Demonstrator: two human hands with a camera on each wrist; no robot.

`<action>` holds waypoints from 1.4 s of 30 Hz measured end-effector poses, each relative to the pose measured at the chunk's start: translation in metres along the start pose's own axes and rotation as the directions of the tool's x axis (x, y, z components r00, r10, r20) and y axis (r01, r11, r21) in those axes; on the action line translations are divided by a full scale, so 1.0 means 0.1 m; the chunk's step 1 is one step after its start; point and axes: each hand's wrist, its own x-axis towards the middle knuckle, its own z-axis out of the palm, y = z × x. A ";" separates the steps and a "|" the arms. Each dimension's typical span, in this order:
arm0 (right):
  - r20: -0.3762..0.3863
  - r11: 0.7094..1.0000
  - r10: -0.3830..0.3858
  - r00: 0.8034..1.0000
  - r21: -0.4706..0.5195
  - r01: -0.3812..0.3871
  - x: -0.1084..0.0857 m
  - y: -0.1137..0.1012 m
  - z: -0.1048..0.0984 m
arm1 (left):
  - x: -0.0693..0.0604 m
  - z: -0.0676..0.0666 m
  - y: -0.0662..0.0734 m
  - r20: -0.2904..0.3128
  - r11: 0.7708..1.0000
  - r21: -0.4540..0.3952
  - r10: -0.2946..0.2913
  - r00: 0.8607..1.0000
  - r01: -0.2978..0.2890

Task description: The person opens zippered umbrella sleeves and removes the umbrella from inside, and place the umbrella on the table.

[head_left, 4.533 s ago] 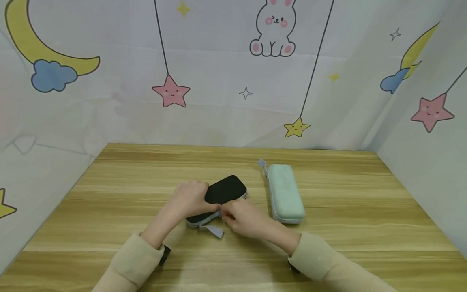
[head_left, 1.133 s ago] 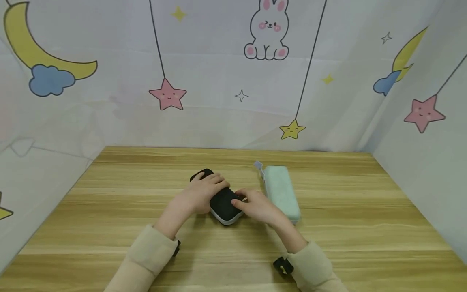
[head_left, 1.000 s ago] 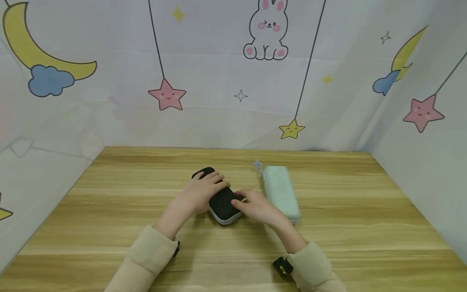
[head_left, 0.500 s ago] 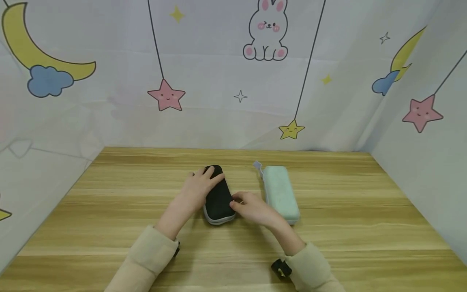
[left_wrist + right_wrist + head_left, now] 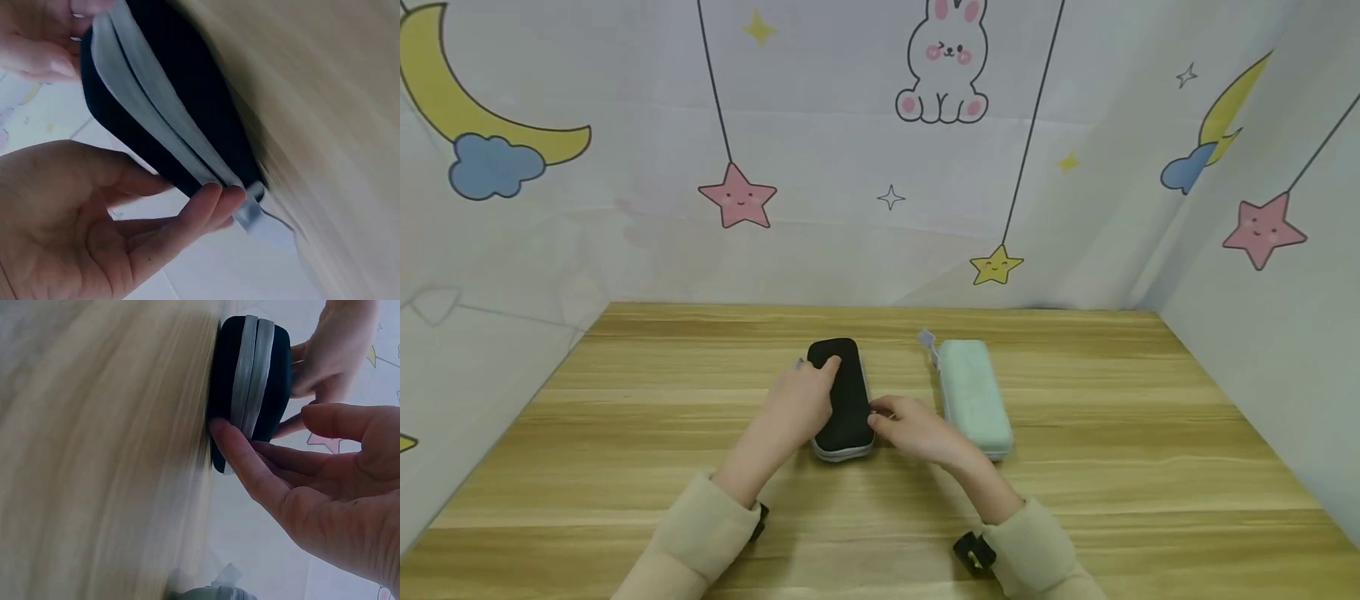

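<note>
A black zip case (image 5: 847, 404) with a pale grey zipper band lies flat on the wooden table, its long side running away from me. My left hand (image 5: 795, 404) is over its left side, one finger on top. In the left wrist view, curled fingertips (image 5: 212, 190) touch the zipper band (image 5: 147, 81), close beside the grey pull tab (image 5: 272, 228). My right hand (image 5: 917, 429) touches the case's right side. In the right wrist view its fingers reach the side of the case and the thumb (image 5: 328, 419) stands apart from it.
A mint-green zip case (image 5: 976, 396) lies to the right, close to my right hand, its light pull tab (image 5: 927, 339) pointing away. A printed cloth (image 5: 835, 167) hangs behind and beside the table (image 5: 1075, 467).
The black case has turned so that its far end swings from left to nearly straight ahead. My left fingers have shifted from across its top to its left side. The right hand stays at its right side.
</note>
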 end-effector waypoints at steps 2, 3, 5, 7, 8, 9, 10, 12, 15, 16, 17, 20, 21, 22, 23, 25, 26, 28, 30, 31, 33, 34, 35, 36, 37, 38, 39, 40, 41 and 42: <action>-0.005 1.000 0.006 1.000 0.012 -0.006 0.01 0.02 0.00 | -0.02 -0.01 0.09 -0.009 0.998 -0.051 -0.047 0.999 0.046; 0.000 1.000 0.006 1.000 0.027 -0.006 0.01 0.03 -0.01 | -0.03 -0.02 0.13 0.003 0.994 -0.078 -0.073 0.997 0.073; 0.017 0.996 0.015 1.000 0.085 -0.017 0.01 0.04 -0.02 | -0.05 -0.03 0.22 0.042 0.985 -0.121 -0.118 0.992 0.123; 0.048 0.986 0.021 0.999 0.166 -0.028 0.01 0.06 -0.03 | -0.07 -0.03 0.29 0.102 0.976 -0.141 -0.154 0.983 0.167; 0.067 0.977 0.023 0.997 0.209 -0.037 0.01 0.07 -0.03 | -0.08 -0.03 0.31 0.123 0.975 -0.140 -0.155 0.980 0.172; 0.084 0.968 0.027 0.996 0.246 -0.047 0.00 0.08 -0.04 | -0.09 -0.03 0.33 0.142 0.974 -0.141 -0.156 0.977 0.176; 0.099 0.959 0.030 0.995 0.276 -0.056 0.00 0.09 -0.04 | -0.10 -0.02 0.35 0.158 0.974 -0.144 -0.151 0.976 0.174; 0.124 0.948 0.030 0.992 0.312 -0.068 0.00 0.11 -0.06 | -0.12 0.00 0.37 0.173 0.976 -0.151 -0.130 0.976 0.156; 0.139 0.941 0.027 0.990 0.330 -0.072 0.01 0.13 -0.08 | -0.12 0.02 0.39 0.183 0.978 -0.167 -0.097 0.978 0.128; 0.142 0.939 0.024 0.990 0.335 -0.071 0.01 0.13 -0.09 | -0.12 0.02 0.39 0.182 0.978 -0.169 -0.087 0.979 0.119; 0.141 0.939 0.025 0.990 0.336 -0.072 0.01 0.13 -0.09 | -0.13 0.03 0.39 0.180 0.979 -0.172 -0.079 0.980 0.111; 0.136 0.941 0.029 0.990 0.329 -0.073 0.02 0.13 -0.09 | -0.12 0.04 0.38 0.177 0.981 -0.169 -0.069 0.982 0.100; 0.133 0.943 0.032 0.991 0.324 -0.074 0.02 0.13 -0.09 | -0.11 0.04 0.38 0.177 0.981 -0.168 -0.069 0.982 0.099; 0.129 0.944 0.037 0.991 0.321 -0.077 0.02 0.12 -0.09 | -0.11 0.04 0.38 0.179 0.981 -0.166 -0.068 0.981 0.099; 0.127 0.945 0.042 0.991 0.318 -0.081 0.02 0.12 -0.09 | -0.11 0.04 0.38 0.181 0.981 -0.165 -0.068 0.981 0.098; 0.126 0.945 0.044 0.991 0.316 -0.082 0.02 0.11 -0.09 | -0.10 0.05 0.37 0.180 0.982 -0.162 -0.063 0.982 0.093; 0.123 0.947 0.045 0.991 0.312 -0.082 0.01 0.11 -0.09 | -0.10 0.05 0.37 0.182 0.983 -0.161 -0.061 0.981 0.091; 0.125 0.948 0.049 0.991 0.307 -0.086 0.01 0.11 -0.08 | -0.10 0.04 0.36 0.181 0.983 -0.163 -0.055 0.982 0.086; 0.128 0.949 0.051 0.990 0.304 -0.088 0.01 0.10 -0.07 | -0.10 0.05 0.34 0.182 0.981 -0.175 -0.049 0.982 0.081; 0.127 0.950 0.054 0.990 0.300 -0.090 0.02 0.10 -0.07 | -0.11 0.05 0.33 0.183 0.980 -0.184 -0.045 0.982 0.079; 0.133 0.948 0.050 0.990 0.305 -0.089 0.02 0.10 -0.06 | -0.11 0.04 0.30 0.187 0.973 -0.216 -0.041 0.981 0.082; 0.134 0.948 0.047 0.990 0.306 -0.087 0.02 0.10 -0.06 | -0.11 0.03 0.28 0.193 0.969 -0.232 -0.041 0.980 0.087; 0.136 0.949 0.043 0.990 0.306 -0.083 0.02 0.09 -0.06 | -0.11 0.02 0.27 0.194 0.966 -0.245 -0.039 0.980 0.087; 0.135 0.950 0.035 0.990 0.304 -0.075 0.03 0.09 -0.06 | -0.11 0.01 0.25 0.193 0.962 -0.258 -0.038 0.981 0.088; 0.136 0.949 0.033 0.990 0.307 -0.074 0.03 0.09 -0.05 | -0.11 0.00 0.24 0.197 0.958 -0.271 -0.038 0.980 0.092; 0.138 0.948 0.030 0.990 0.311 -0.073 0.03 0.09 -0.05 | -0.11 -0.02 0.24 0.202 0.955 -0.281 -0.040 0.979 0.097; 0.137 0.949 0.030 0.990 0.308 -0.072 0.03 0.09 -0.05 | -0.12 -0.03 0.23 0.206 0.953 -0.285 -0.043 0.978 0.102; 0.138 0.948 0.031 0.990 0.310 -0.073 0.04 0.09 -0.04 | -0.13 -0.04 0.22 0.208 0.953 -0.283 -0.047 0.977 0.106; 0.139 0.947 0.032 0.990 0.311 -0.074 0.04 0.09 -0.04 | -0.13 -0.05 0.22 0.207 0.954 -0.279 -0.050 0.977 0.108; 0.139 0.947 0.032 0.990 0.312 -0.075 0.04 0.09 -0.04 | -0.14 -0.06 0.22 0.210 0.954 -0.277 -0.055 0.976 0.114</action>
